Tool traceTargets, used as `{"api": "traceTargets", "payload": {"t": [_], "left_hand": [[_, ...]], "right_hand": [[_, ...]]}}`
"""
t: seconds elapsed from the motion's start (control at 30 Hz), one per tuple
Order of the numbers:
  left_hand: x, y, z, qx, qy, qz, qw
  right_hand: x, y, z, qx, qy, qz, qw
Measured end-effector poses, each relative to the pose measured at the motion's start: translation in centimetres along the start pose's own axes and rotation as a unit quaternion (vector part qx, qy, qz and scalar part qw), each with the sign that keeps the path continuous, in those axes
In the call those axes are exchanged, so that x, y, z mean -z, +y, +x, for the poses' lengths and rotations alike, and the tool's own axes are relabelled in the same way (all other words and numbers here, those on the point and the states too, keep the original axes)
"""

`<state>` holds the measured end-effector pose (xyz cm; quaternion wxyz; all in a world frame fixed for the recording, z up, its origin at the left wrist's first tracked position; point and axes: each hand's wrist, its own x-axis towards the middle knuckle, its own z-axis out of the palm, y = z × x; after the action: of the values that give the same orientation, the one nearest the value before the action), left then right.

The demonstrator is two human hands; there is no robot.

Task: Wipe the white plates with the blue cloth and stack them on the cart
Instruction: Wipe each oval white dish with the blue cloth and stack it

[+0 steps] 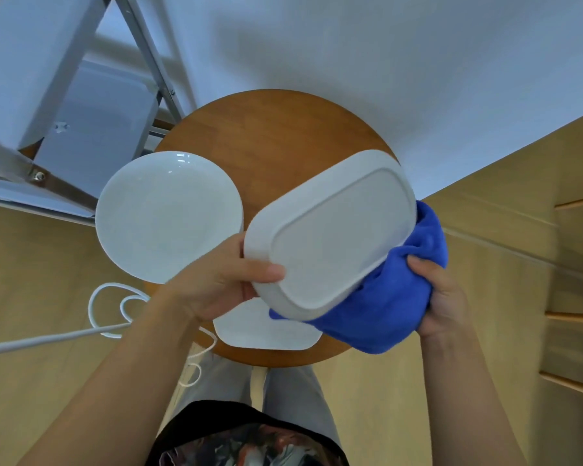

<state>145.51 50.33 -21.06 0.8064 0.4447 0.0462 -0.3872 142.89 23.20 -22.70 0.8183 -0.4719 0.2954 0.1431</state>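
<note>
Centre frame, wiping under way | left hand grips oblong plate | right hand clutches blue cloth beneath | round plate and flat plate wait on stool | cart shelf, upper left, shows no plates

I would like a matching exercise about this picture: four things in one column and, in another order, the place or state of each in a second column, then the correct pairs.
Things:
1. round plate
2. oblong plate
3. blue cloth
4. white cable

Places or states:
A. bunched in the right hand
B. looped on the floor
C. lying on the wooden stool
D. held up, underside showing, by the left hand

Pairs: 1-C, 2-D, 3-A, 4-B
</note>
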Motion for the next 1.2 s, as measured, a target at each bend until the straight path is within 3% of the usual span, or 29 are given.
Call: {"api": "traceTargets", "payload": {"t": [0.1,0.2,0.5,0.6,0.73,0.9,1.0,1.07,1.2], "left_hand": [[0.7,1.1,-0.2,0.054,-0.024,-0.061,0.996],[-0.2,0.5,0.8,0.139,0.049,0.021,0.989],[-2.0,-0.7,2.7,0.032,0.175,0.003,0.984],[-3.5,-1.3,3.6,-0.008,0.241,0.044,0.969],[-5.5,-2.7,4.3,-0.070,0.327,0.081,0.939],[-6.2,-3.5,3.8,-0.115,0.249,0.216,0.937],[-5.7,-3.2,3.4,-0.099,0.162,0.401,0.896],[-5.1,-3.0,3.2,-0.075,0.090,0.461,0.879],[-5.4,-3.0,3.0,-0.062,0.043,0.540,0.838]], "right_hand": [[-0.1,-1.0,0.3,-0.016,-0.045,-0.088,0.995],[-1.5,-0.8,0.4,-0.001,-0.045,-0.179,0.983],[-4.9,3.8,-1.6,-0.011,-0.059,-0.312,0.948],[-5.9,5.8,-2.4,-0.008,-0.014,-0.291,0.957],[-7.0,7.9,-3.1,-0.002,0.034,-0.126,0.991],[-7.2,8.1,-3.1,-0.038,0.015,-0.051,0.998],[-6.5,7.1,-3.0,-0.052,-0.011,-0.117,0.992],[-5.9,6.3,-2.8,-0.062,-0.023,-0.128,0.989],[-4.6,4.8,-2.9,-0.053,-0.036,-0.011,0.998]]}}
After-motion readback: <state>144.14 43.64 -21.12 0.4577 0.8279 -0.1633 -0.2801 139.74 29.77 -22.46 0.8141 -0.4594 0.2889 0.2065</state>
